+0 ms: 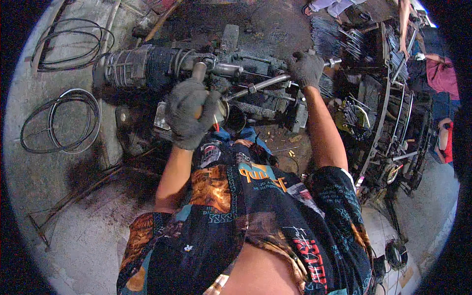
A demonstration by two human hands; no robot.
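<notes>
Both my hands wear dark grey gloves. My left hand (188,114) is closed around a short, round-ended metal lever (199,72) that sticks out above the fingers, at the front of a greasy dark machine (223,69). Its lower part is hidden by the glove. My right hand (306,70) wraps around a long metal rod (263,84) at the machine's right side. The rod slants from beside my left hand up to the right, passes through my right fist and ends beyond it at a nut-like piece (334,62).
Coiled black hoses (61,120) hang at the left. Bundles of thin metal rods (327,37) lie at the far right, near a metal rack (403,118). Another person's arm (404,27) reaches in there, and a person in red (442,73) is at the right edge.
</notes>
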